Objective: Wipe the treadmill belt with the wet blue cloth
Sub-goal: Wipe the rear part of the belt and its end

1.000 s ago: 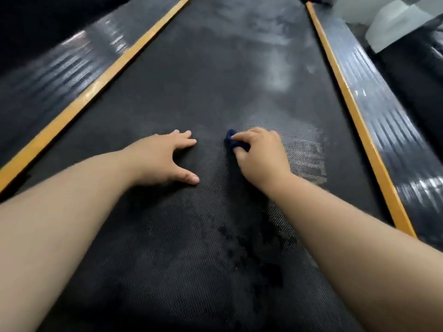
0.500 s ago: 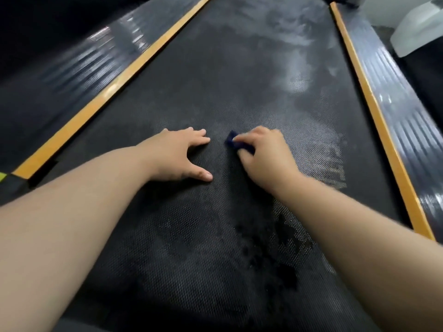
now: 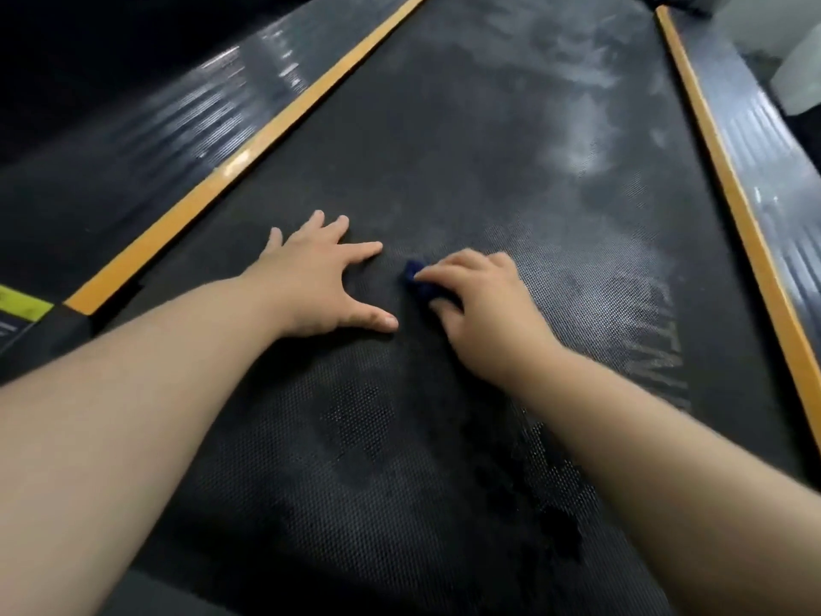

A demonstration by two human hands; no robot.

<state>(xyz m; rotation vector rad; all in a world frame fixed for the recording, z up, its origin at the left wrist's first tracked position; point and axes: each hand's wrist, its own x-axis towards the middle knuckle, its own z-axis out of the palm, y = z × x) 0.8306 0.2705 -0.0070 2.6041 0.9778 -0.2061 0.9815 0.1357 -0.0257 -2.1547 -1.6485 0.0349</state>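
Orange-edged belt (image 3: 444, 148) lies open beyond right hand (image 3: 484, 313) clutching cloth (image 3: 420, 284).

The left hand (image 3: 317, 277) lies flat, fingers spread, on the black textured treadmill belt (image 3: 466, 148), while the right hand (image 3: 480, 304) just beside it presses a bunched dark blue cloth (image 3: 420, 284) against the belt, only a small part of the cloth showing under the fingers. Pale dusty smears cover the belt's far part, and darker wet blotches lie nearer the camera beside the right forearm. Orange strips (image 3: 266, 135) edge the belt on both sides, with ribbed black side rails (image 3: 177, 126) outside them.
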